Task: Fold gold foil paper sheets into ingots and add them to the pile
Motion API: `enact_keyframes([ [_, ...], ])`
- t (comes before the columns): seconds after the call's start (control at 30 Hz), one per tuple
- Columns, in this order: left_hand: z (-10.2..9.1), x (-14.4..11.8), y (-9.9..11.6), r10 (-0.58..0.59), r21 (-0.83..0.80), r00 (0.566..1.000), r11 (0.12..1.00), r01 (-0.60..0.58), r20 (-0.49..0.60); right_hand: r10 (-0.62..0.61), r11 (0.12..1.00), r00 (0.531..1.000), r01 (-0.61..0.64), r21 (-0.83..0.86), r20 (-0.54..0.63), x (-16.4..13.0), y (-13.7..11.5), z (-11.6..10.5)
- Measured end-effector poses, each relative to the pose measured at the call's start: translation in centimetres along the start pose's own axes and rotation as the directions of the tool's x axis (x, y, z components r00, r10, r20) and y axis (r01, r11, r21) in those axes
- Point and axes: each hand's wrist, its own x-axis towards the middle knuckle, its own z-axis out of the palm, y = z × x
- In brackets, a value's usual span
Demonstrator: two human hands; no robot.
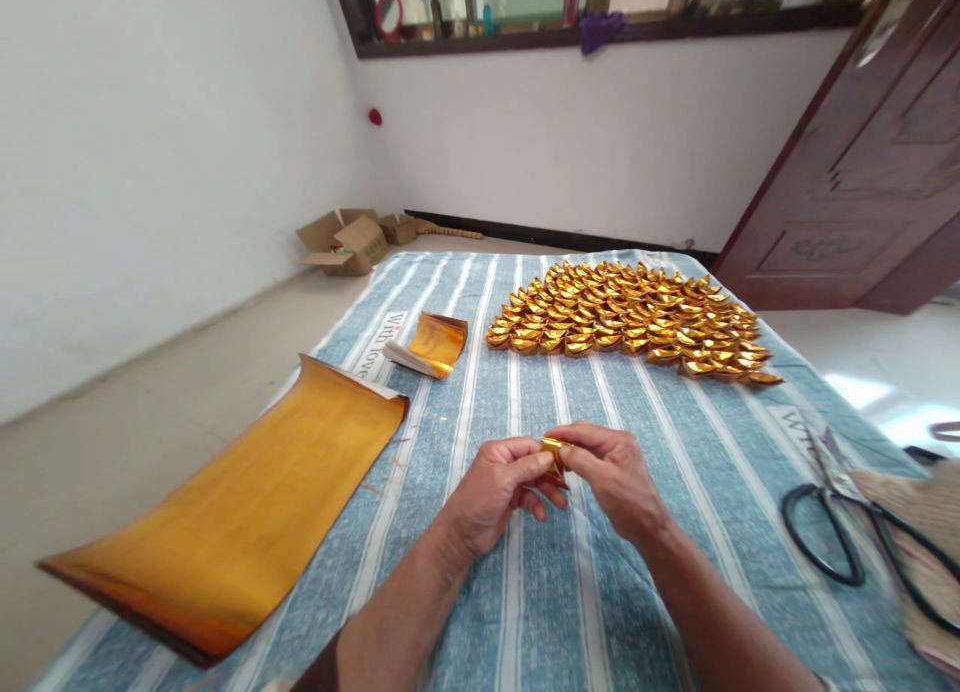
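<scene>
Here, both hands' fingers [541, 464] pinching small crinkled gold foil piece [555, 454], striped cloth [525, 592] beneath

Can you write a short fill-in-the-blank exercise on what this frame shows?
1. Both hands pinch a small piece of ____ foil.
2. The folded pieces lie in rows on a ____ cloth.
3. The large sheet lies on the person's ____ side.
4. Near the right edge lie black-handled ____.

Missing words: gold; striped; left; scissors.

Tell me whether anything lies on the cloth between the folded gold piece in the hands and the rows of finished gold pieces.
Nothing visible does. The gold piece, pinched by the left hand and right hand, faces bare striped cloth up to the finished pieces.
</scene>
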Motion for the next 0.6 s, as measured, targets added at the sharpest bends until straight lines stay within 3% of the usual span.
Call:
enact_keyframes([
  [0.4, -0.09, -0.04, 0.06, -0.009, 0.0, 1.0, 1.0, 0.009, 0.001, 0.035, 0.997, 0.999, -0.036, 0.074, 0.005, 0.03, 0.18, -0.04],
  [0.5, -0.14, -0.02, 0.09, -0.018, 0.014, 1.0, 1.0, 0.018, 0.001, -0.058, 0.998, 0.998, 0.058, -0.014, 0.007, -0.05, 0.13, -0.06],
  [0.6, -0.2, -0.01, 0.2, -0.02, 0.027, 1.0, 0.999, 0.02, 0.002, -0.254, 0.949, 0.965, 0.262, -0.176, 0.066, -0.11, 0.08, -0.19],
])
